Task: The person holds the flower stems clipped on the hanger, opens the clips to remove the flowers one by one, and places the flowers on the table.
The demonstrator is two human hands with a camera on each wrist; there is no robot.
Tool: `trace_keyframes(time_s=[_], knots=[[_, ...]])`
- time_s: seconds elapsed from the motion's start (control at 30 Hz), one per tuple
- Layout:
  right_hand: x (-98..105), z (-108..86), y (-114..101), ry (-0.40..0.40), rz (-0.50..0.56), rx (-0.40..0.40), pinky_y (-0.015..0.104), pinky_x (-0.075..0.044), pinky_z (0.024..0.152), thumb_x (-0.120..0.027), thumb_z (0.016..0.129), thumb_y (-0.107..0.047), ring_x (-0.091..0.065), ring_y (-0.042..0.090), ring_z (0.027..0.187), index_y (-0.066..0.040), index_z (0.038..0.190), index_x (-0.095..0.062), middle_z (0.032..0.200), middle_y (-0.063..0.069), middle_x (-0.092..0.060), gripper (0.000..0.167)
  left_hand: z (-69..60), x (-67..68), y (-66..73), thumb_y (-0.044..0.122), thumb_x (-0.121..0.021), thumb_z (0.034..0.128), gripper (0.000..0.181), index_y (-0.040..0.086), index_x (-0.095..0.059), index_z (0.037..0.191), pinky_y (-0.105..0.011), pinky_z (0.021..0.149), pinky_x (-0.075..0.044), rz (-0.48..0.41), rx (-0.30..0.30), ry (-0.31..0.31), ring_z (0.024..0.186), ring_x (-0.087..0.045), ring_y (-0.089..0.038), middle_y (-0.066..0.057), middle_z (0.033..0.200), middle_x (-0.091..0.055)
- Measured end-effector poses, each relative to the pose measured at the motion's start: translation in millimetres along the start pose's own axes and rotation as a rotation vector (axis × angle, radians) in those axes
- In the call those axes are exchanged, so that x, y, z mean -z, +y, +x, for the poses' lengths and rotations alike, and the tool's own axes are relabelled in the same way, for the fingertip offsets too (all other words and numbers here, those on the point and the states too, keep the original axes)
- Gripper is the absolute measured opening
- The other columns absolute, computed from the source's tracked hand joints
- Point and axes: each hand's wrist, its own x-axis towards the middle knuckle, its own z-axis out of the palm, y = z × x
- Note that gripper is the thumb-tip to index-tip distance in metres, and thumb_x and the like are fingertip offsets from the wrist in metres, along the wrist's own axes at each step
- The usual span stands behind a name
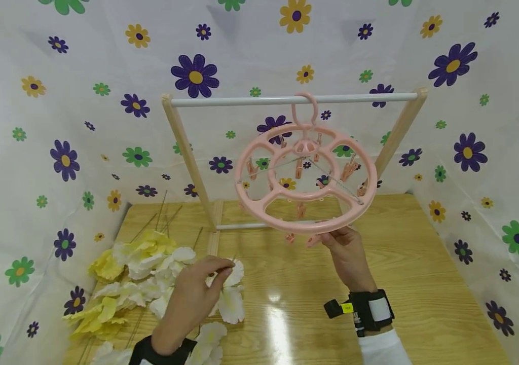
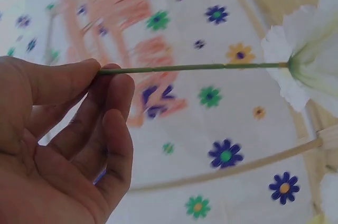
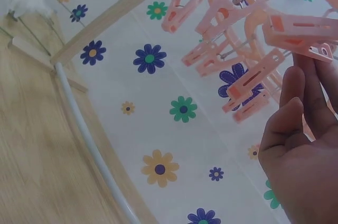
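Observation:
My left hand (image 1: 200, 286) pinches the thin green stem (image 2: 179, 68) of a white artificial flower (image 2: 317, 60) between thumb and fingertips. In the head view the flower's petals (image 1: 231, 304) hang below that hand. A pink round clip hanger (image 1: 305, 228) hangs by its hook from a white bar, with several pink clothespins on strings under it. At the ring's near edge, my right hand (image 1: 350, 258) pinches one clothespin (image 3: 301, 29), which is tilted sideways. Its fingertips are partly hidden by the ring and the clothespin.
Wooden posts (image 1: 186, 152) carry the white bar (image 1: 241, 100), and a lower bar (image 1: 241, 226) runs near the table. White and yellow artificial flowers (image 1: 136, 274) lie heaped at the left of the wooden table (image 1: 423, 304). Flower-printed cloth (image 1: 81, 66) surrounds it.

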Motion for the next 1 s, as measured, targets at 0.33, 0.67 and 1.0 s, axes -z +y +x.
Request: trace_keyframes(time_s=[0.33,0.67,1.0], knots=[[4.7,-1.6,-1.4,0.053,-0.135,-0.108,0.034,-0.054,0.090,-0.065,0.098,0.000,-0.067,0.016,0.093,0.001,0.126,-0.065,0.107,0.003,-0.071,0.028,31.5,106.2,-14.5,-0.011,-0.072,0.0877,0.017,-0.003,-0.077,0.102,-0.011,0.075,-0.047,-0.042,-0.018,0.406,0.081,-0.063,0.004,0.003,0.095,-0.074],[8.9,-8.6,11.4,0.026,-0.365,-0.277,0.031,-0.053,0.087,-0.069,0.098,-0.010,-0.063,0.022,0.104,0.003,0.125,-0.064,0.113,0.016,-0.067,0.031,97.4,139.7,-78.8,0.011,-0.066,0.0984,0.022,-0.005,-0.075,0.110,-0.009,0.068,-0.042,0.114,0.211,0.451,0.075,-0.054,0.013,-0.021,0.099,-0.074],[15.3,-32.5,22.3,0.021,-0.498,-0.410,0.034,-0.050,0.090,-0.068,0.100,-0.020,-0.063,0.025,0.106,-0.001,0.125,-0.067,0.115,0.014,-0.068,0.031,115.4,146.8,-164.1,0.015,-0.049,0.1027,0.035,-0.011,-0.067,0.119,-0.052,0.057,-0.049,0.401,0.522,0.086,0.085,-0.065,-0.052,-0.033,0.106,-0.067]])
